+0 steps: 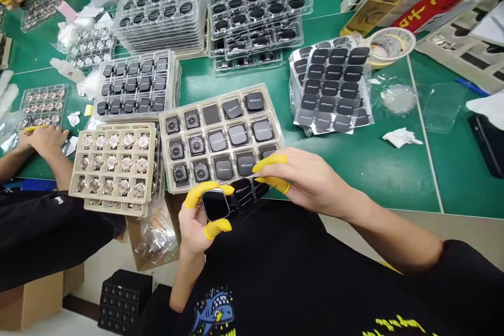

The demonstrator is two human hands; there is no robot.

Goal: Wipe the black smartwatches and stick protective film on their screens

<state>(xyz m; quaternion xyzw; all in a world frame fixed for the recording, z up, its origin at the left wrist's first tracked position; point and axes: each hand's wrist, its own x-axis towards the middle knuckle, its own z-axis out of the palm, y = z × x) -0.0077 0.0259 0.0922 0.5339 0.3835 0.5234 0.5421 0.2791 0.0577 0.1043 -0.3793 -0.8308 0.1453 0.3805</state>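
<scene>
My left hand [199,220], with yellow finger cots, holds a square smartwatch head [215,205] by its edges, its dark glossy face showing. My right hand [299,176], also in yellow finger cots, pinches the upper edge of a sheet of black square stickers [243,191]. That sheet hangs between both hands, just right of the watch, over the front of my black shirt. Beyond my hands lies a beige tray [210,89]. Several of its pockets hold watch heads back side up [197,144]; others show dark square covers with printed lettering [238,134]. One pocket [211,114] shows only its dark floor.
Left stands a stacked tray of round watches [114,163]. Behind are trays of black square pieces [134,84] and tall stacks of clear trays [157,2]. Sticker sheets [333,86], a tape roll [391,44] and crumpled tissue [402,138] lie right. Co-workers' hands [45,139] are at left.
</scene>
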